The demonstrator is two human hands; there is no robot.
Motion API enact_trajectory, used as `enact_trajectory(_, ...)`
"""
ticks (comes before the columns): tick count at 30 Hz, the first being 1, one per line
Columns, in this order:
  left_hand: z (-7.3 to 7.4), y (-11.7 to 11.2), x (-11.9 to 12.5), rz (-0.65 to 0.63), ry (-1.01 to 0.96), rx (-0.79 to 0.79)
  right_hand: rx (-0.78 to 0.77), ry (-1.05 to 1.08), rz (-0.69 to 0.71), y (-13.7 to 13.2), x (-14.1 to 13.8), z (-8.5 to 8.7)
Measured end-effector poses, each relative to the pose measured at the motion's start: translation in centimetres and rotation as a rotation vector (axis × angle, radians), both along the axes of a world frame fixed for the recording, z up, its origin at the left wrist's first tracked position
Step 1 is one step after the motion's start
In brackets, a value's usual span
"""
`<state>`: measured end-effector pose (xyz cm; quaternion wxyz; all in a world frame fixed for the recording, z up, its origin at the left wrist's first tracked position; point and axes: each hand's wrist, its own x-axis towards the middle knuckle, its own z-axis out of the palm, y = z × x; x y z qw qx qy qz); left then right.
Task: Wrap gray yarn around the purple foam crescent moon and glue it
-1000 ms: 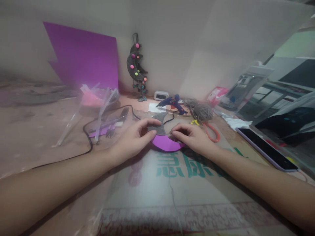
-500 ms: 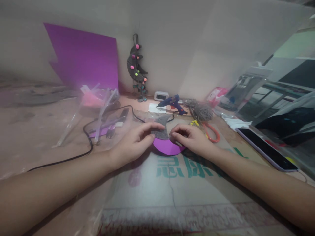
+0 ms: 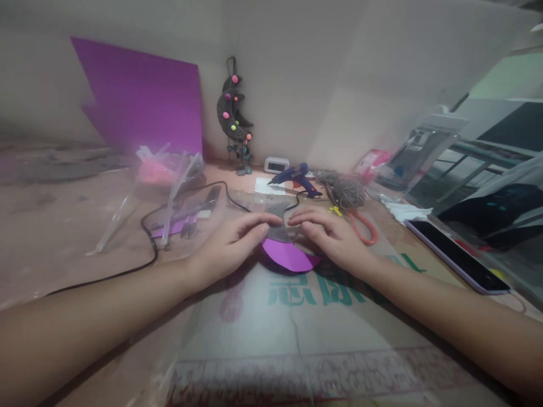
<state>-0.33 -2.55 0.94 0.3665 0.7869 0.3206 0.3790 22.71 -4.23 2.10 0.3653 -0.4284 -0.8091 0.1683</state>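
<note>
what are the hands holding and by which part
The left hand and right hand both hold the purple crescent piece, fingertips on its grey yarn-wrapped end.

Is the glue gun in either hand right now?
No, the glue gun lies apart, beyond the left hand and right hand.

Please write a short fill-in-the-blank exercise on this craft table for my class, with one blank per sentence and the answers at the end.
1. The left hand and the right hand rest on a crescent piece whose bare part is ____ in colour.
2. The glue gun lying beyond the hands is ____ in colour.
3. The phone lies flat on the person's ____ side.

Missing words: purple; blue; right.
</note>
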Motion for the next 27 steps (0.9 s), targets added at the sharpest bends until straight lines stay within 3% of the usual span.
enact_trajectory(6,0.3,-0.2,0.1,-0.048,0.065,-0.039,-0.119,-0.053,0.076,-0.5,-0.9,0.0)
enact_trajectory(14,-0.3,0.0,0.2,-0.099,0.134,0.093,-0.301,-0.013,0.064,-0.4,-0.8,-0.1)
enact_trajectory(19,-0.8,0.1,0.1,-0.099,0.093,0.126,-0.304,0.017,0.071,-0.2,-0.8,-0.3)
enact_trajectory(27,-0.4,0.4,0.1,0.007,0.07,0.138,-0.299,0.017,0.094,-0.2,-0.7,0.2)
